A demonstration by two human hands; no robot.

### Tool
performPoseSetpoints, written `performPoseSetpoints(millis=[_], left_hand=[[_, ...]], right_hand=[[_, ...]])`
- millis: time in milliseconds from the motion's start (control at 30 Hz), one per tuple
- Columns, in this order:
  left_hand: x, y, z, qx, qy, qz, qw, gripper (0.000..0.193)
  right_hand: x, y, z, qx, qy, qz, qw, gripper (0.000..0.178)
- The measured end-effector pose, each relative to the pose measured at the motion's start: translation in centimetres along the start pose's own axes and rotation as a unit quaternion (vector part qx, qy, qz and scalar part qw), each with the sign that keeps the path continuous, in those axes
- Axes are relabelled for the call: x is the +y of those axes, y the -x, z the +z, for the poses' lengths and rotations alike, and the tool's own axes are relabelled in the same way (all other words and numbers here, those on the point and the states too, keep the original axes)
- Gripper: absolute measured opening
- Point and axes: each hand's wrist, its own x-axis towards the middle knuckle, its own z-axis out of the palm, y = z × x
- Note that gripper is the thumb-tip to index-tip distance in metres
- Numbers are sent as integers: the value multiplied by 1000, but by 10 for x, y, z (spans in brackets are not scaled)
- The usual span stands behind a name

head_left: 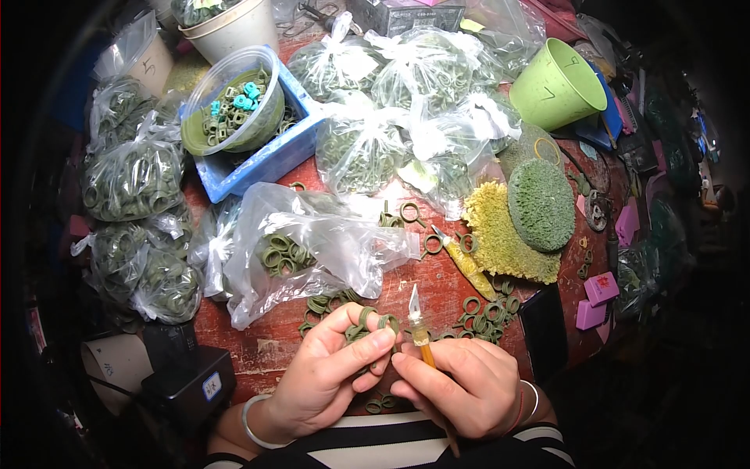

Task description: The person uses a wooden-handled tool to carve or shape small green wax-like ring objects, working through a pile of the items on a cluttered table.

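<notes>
My left hand (332, 371) is closed around several small dark-green rings (367, 316), pinched between thumb and fingers. In my right hand (473, 383) is a craft knife (420, 334) with a yellow-orange handle, its pointed blade upward beside the rings. The fingertips of both hands are close together. More loose green rings (492, 316) lie right of the knife, and others sit beyond and below my left hand. Farther off, an opened clear plastic bag (250, 266) has green rings in it. A second, yellow-handled knife (467, 270) rests on the red table.
Tied bags of green rings (359, 148) fill the back and left. A clear tub (273, 105) of rings sits in a blue box (262, 168). At right are a green cup (539, 98), a round green brush-like pad (541, 205), a yellow bristly mat (492, 227) and pink blocks (600, 288).
</notes>
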Motion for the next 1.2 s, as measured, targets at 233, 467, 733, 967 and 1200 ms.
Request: performPoseSetpoints(millis=[233, 467, 733, 967, 1200], left_hand=[[2, 1, 2, -22, -9, -3, 1000, 14], [3, 2, 5, -9, -27, 11, 1000, 20], [4, 2, 5, 3, -32, 6, 999, 31], [4, 3, 3, -15, -19, -13, 1000, 29], [3, 1, 1, 0, -44, -15, 999, 31]], right_hand=[[-1, -3, -8, -12, -58, -4, 998, 55], [-5, 0, -2, 27, -59, -4, 998, 54], [2, -1, 5, 13, 9, -61, 998, 33], [0, -2, 3, 24, 0, -75, 997, 31], [-3, -1, 4, 35, -24, -76, 996, 30]])
